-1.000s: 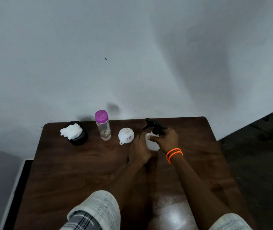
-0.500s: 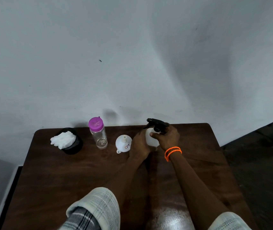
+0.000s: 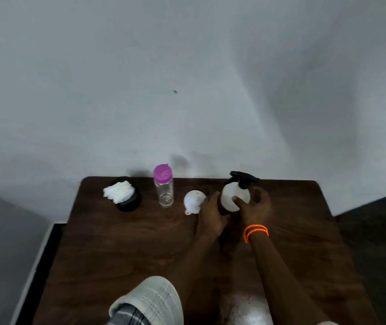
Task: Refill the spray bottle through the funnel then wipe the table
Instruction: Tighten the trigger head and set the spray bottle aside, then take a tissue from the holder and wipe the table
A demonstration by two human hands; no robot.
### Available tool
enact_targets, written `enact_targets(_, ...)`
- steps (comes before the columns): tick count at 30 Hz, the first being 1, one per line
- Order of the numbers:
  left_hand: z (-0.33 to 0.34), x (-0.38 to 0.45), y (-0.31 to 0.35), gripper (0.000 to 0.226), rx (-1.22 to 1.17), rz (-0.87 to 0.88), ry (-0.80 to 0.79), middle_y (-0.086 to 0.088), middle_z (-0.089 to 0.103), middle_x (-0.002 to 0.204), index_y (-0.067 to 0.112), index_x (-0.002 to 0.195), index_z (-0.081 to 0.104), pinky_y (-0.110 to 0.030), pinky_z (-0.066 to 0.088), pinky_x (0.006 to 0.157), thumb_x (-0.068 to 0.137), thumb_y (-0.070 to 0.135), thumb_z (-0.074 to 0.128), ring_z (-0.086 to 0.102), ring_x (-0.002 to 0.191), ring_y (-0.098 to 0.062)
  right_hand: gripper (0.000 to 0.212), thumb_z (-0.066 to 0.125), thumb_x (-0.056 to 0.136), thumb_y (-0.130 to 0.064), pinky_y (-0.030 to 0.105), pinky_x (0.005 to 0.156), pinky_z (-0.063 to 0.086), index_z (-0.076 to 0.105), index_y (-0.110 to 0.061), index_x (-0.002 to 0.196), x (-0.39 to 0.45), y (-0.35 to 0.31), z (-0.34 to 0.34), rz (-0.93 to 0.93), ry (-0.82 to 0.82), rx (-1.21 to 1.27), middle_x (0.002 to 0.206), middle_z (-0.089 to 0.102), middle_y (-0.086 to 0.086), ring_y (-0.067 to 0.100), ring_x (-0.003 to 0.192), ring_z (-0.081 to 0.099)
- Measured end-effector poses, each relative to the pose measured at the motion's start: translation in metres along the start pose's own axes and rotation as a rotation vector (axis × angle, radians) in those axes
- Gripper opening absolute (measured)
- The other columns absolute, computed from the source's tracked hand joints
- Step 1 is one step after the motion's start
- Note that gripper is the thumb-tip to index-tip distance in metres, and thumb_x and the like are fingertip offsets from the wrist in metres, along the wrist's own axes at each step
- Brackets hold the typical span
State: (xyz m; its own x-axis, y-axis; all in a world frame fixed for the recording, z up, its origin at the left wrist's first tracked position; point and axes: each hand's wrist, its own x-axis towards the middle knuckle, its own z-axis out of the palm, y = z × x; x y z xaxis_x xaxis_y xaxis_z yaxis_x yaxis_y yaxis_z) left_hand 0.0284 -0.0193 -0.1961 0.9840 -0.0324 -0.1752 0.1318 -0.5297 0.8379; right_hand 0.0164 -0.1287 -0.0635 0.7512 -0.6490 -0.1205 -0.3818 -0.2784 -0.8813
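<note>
The white spray bottle [image 3: 230, 193] with its black trigger head stands at the far middle of the brown table [image 3: 140, 249]. My left hand [image 3: 210, 214] cups the bottle's lower left side, thumb under its near edge. My right hand [image 3: 256, 207], with orange bands on the wrist, grips the bottle's right side, thumb pressed on the white body. The black head is on the bottle and uncovered. A white funnel [image 3: 193, 201] lies just left of my left hand. Further left stands a clear bottle with a pink lid [image 3: 163, 188].
A black pot holding white crumpled cloth [image 3: 125, 194] sits at the far left of the table. The grey wall runs right behind the table's far edge. Dark floor lies to the right and a dark gap to the left.
My right hand has slid down from the black trigger head to the white body, leaving the head uncovered. My left hand stays on the bottle's left side. The view has shifted slightly.
</note>
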Motion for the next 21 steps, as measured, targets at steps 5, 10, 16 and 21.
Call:
enact_targets(5, -0.083, -0.065, 0.026, 0.027, -0.061, -0.047, 0.044, -0.007, 0.079, 0.092, 0.007, 0.099, 0.079, -0.034, 0.06, 0.083, 0.073, 0.014, 0.074, 0.074, 0.084, -0.021, 0.021, 0.081, 0.071, -0.014, 0.038, 0.084, 0.05, 0.068, -0.004, 0.084, -0.063, 0.015, 0.025, 0.141, 0.172, -0.028, 0.088, 0.07, 0.017, 0.036, 0.091, 0.066)
enact_targets(10, -0.18, -0.09, -0.006, 0.021, -0.026, -0.166, 0.157, -0.003, 0.079, 0.094, 0.013, 0.099, 0.079, -0.024, 0.055, 0.083, 0.078, 0.012, 0.075, 0.073, 0.085, -0.013, 0.011, 0.08, 0.076, -0.009, 0.036, 0.078, 0.053, 0.07, -0.009, 0.072, -0.144, -0.014, 0.086, 0.087, -0.094, -0.032, 0.075, 0.071, 0.009, 0.029, 0.078, 0.067)
enact_targets(16, -0.276, -0.089, -0.036, 0.018, -0.052, -0.167, 0.456, 0.0, 0.078, 0.092, 0.012, 0.1, 0.079, 0.003, 0.04, 0.074, 0.084, 0.007, 0.073, 0.069, 0.083, -0.007, 0.003, 0.08, 0.08, -0.017, 0.025, 0.075, 0.051, 0.077, -0.016, 0.08, -0.197, -0.067, 0.142, -0.007, -0.427, 0.006, 0.077, 0.074, -0.002, 0.014, 0.075, 0.068)
enact_targets(21, -0.33, -0.077, -0.046, 0.016, -0.134, -0.168, 0.52, 0.007, 0.078, 0.09, 0.018, 0.096, 0.08, -0.008, 0.05, 0.075, 0.084, 0.011, 0.072, 0.07, 0.084, 0.0, 0.022, 0.076, 0.069, -0.047, 0.04, 0.073, 0.06, 0.075, -0.026, 0.073, -0.209, -0.082, 0.184, -0.006, -0.554, 0.012, 0.066, 0.073, -0.004, 0.018, 0.067, 0.072)
